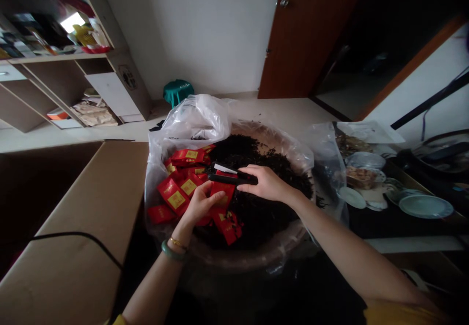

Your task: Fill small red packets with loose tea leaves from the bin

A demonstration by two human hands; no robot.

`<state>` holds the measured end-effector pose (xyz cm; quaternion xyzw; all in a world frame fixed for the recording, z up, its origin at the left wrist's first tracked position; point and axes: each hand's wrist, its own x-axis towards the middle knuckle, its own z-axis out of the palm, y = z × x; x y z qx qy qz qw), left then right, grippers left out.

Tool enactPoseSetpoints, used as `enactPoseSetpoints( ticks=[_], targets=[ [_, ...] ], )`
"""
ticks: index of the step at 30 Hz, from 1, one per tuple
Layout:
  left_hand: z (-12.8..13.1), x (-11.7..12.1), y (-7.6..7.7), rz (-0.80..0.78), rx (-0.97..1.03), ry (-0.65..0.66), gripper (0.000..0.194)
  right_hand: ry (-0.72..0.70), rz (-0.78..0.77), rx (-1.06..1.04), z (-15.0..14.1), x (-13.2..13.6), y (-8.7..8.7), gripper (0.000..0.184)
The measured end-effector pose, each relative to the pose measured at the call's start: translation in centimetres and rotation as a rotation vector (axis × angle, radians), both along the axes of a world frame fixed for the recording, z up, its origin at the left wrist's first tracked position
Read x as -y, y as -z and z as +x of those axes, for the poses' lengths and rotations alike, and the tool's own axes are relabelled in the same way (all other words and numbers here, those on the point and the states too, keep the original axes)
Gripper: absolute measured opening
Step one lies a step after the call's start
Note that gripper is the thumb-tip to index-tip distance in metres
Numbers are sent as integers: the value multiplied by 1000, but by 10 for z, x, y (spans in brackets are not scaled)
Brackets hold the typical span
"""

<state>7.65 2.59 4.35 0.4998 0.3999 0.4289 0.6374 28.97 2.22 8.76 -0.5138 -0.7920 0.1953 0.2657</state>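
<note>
My right hand [263, 182] grips a black handheld sealer [234, 179], its two long jaws reaching left with a white strip on the upper one. Under the jaws is a red packet [222, 193], held by my left hand [202, 202] between thumb and fingers. The packet's top edge lies at the jaws; whether they are clamped on it I cannot tell. More red packets with gold labels [177, 199] lie heaped on the left side of a round, plastic-lined basket [252, 261]. Dark, dry leaves that look like tea [271, 212] fill the rest.
A large cardboard box [84, 183] stands to the left, with a dark cable [84, 234] across it. At right, a low table holds a lidded clear container [364, 161] and shallow dishes [425, 206]. Behind are a shelf unit [128, 80], a green-covered bin [178, 92] and a brown door [308, 36].
</note>
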Motion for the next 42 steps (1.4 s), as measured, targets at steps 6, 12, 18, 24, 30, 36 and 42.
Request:
enactPoseSetpoints(
  ticks=[6, 12, 18, 24, 30, 36, 42],
  targets=[
    [1, 0, 2, 7, -7, 47, 37, -16, 8, -41, 2, 0, -1, 36],
    [2, 2, 3, 23, -33, 48, 39, 14, 40, -50, 0, 2, -1, 30],
    [1, 0, 6, 29, -22, 23, 36, -15, 7, -16, 6, -2, -2, 41],
    [-7, -8, 9, 237, -13, -174, 33, -93, -23, 4, 18, -3, -9, 54],
    [-6, -12, 13, 327, 7, -127, 23, -156, 9, 6, 19, 0, -11, 52],
    [0, -14, 20, 219, -66, -122, 33, -112, 1, 78, 20, -3, -6, 51],
    [-2, -13, 20, 394, -232, -217, 18, -81, 39, 95, 29, -9, -3, 51]
  ],
)
